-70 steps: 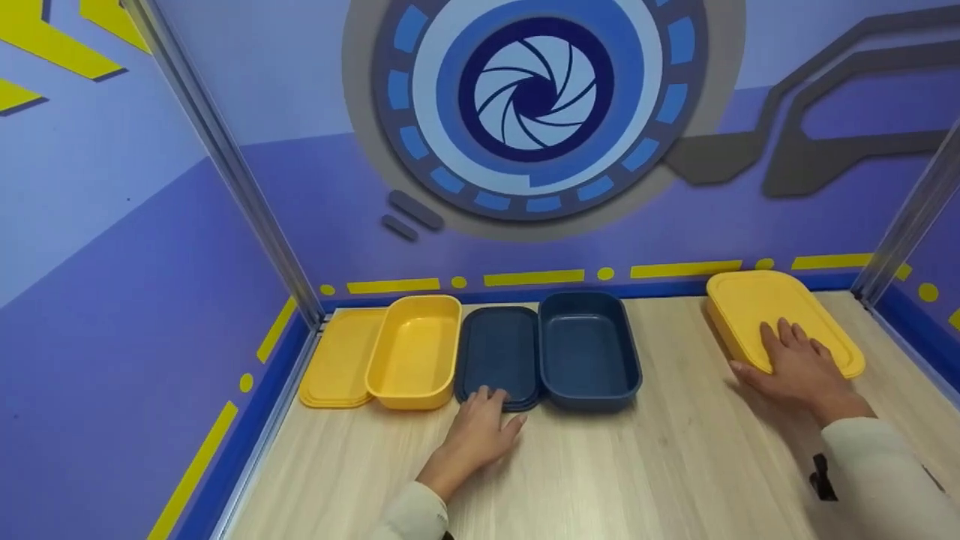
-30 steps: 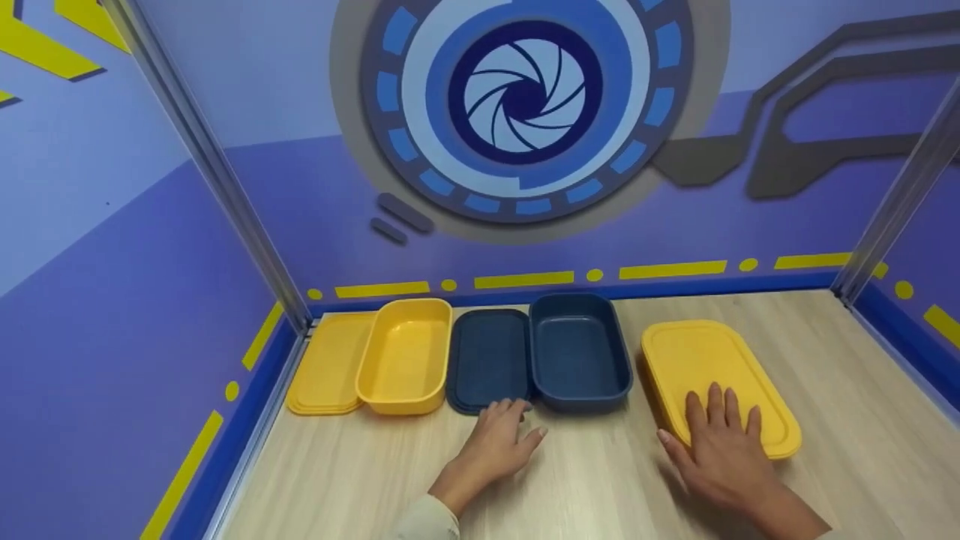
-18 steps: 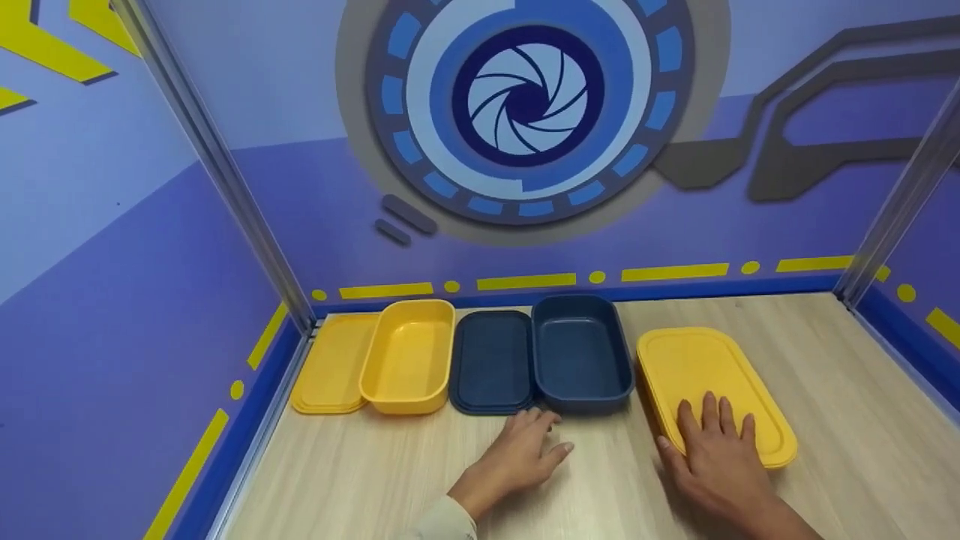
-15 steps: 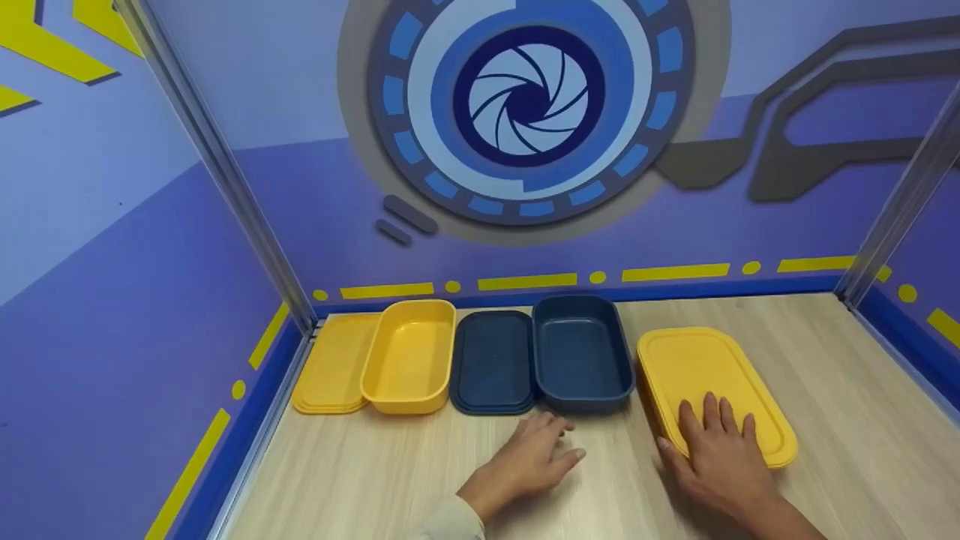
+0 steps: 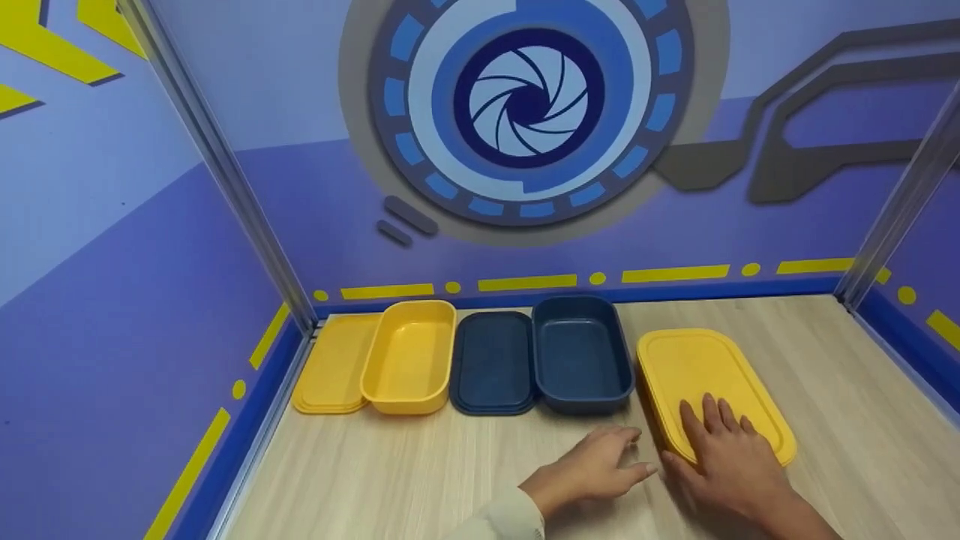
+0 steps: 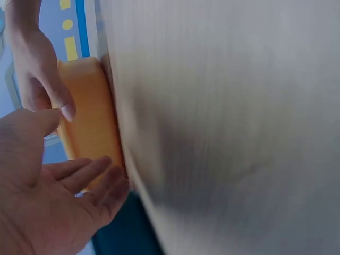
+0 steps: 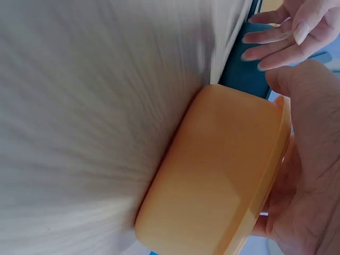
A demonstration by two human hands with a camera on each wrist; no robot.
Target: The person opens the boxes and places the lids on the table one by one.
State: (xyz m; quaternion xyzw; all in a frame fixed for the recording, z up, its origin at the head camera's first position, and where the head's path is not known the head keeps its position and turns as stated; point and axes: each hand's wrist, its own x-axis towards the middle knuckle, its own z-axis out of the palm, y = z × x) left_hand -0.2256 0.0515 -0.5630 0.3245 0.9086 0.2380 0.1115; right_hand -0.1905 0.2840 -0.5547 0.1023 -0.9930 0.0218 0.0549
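right hand (image 5: 739,466): fingers spread on closed yellow box (image 5: 701,367). left hand (image 5: 598,463): fingers extended, thumb apart, beside it.

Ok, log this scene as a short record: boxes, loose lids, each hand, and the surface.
surface: table, light wood-grain top
closed yellow box: lid on, at the right end of the row, set slightly nearer the person
open yellow box: upright, nothing visible inside
dark blue box: upright, uncovered, nothing visible inside
loose yellow lid: flat, left of the open yellow box
loose dark blue lid: flat, between the two open boxes
left hand: holding nothing, near the closed yellow box
right hand: fingers resting on the closed box's lid
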